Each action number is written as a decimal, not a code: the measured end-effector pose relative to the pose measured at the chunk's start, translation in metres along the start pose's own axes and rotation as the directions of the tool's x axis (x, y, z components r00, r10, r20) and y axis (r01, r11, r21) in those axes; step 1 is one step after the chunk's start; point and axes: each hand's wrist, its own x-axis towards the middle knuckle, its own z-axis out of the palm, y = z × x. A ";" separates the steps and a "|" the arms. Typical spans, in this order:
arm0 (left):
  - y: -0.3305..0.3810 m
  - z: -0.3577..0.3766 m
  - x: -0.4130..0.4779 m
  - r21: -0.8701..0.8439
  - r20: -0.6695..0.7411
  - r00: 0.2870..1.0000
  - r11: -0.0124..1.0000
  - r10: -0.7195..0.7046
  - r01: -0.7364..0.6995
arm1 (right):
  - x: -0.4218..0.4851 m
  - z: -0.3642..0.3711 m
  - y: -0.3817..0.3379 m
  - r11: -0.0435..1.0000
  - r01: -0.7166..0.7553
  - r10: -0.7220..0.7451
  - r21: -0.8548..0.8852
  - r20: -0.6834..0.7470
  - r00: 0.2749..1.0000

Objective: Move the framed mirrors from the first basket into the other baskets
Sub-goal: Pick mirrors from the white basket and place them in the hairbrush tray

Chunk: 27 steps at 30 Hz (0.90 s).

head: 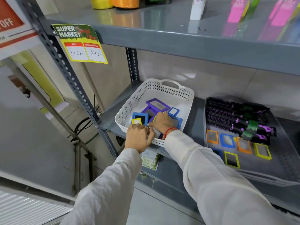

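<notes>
The framed mirrors (156, 105) remaining in the first basket lie in a loose, overlapping heap: purple frames toward the back, blue and yellow ones nearer the front, all within the white perforated basket (186, 95) on the grey shelf (110, 122). Both hands are inside its near edge. The right hand (160, 120) lies palm down over the heap, fingers curled onto a mirror beneath it; whether it has a firm hold cannot be told, as the fingertips are hidden. The left hand (138, 137) sits at the front rim, fingers bent and pressed together around what appears to be a small mirror, partly covered by the knuckles. To the right, just beside the white basket, a grey tray-like basket (282, 161) already carries several mirrors in orange, blue and yellow frames laid flat in rows, with purple-handled hair brushes (235, 117) behind them. Judgement: the step in hand is gathering from the source basket, with the transfer partly done. The next move calls for lifting the gripped mirrors clear of the rim without dragging neighbours, then carrying them right to a bare patch of the grey basket.
</notes>
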 end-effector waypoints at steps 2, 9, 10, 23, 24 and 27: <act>0.000 0.001 0.000 0.014 -0.009 1.000 1.000 -0.004 0.004 | 0.000 0.000 0.001 1.000 0.002 -0.003 -0.004 -0.019 1.000; 0.001 0.003 0.000 -0.002 -0.030 1.000 1.000 -0.009 0.009 | 0.005 -0.001 0.005 0.996 -0.004 0.005 0.091 -0.014 1.000; 0.001 0.003 -0.001 -0.008 -0.034 0.999 1.000 -0.008 0.007 | 0.008 -0.002 0.006 0.994 -0.010 0.011 0.109 -0.004 1.000; 0.002 0.002 0.001 -0.019 -0.049 0.999 1.000 -0.003 0.002 | 0.013 -0.010 0.024 0.815 -0.189 0.187 0.547 0.060 0.981; 0.003 0.001 0.001 -0.011 -0.042 0.999 1.000 -0.007 0.006 | 0.012 -0.015 0.026 0.774 -0.184 0.174 0.607 0.076 0.982; 0.007 -0.002 0.001 0.014 -0.002 1.000 1.000 -0.001 0.002 | 0.002 -0.037 0.030 0.641 -0.136 0.081 0.756 0.109 0.991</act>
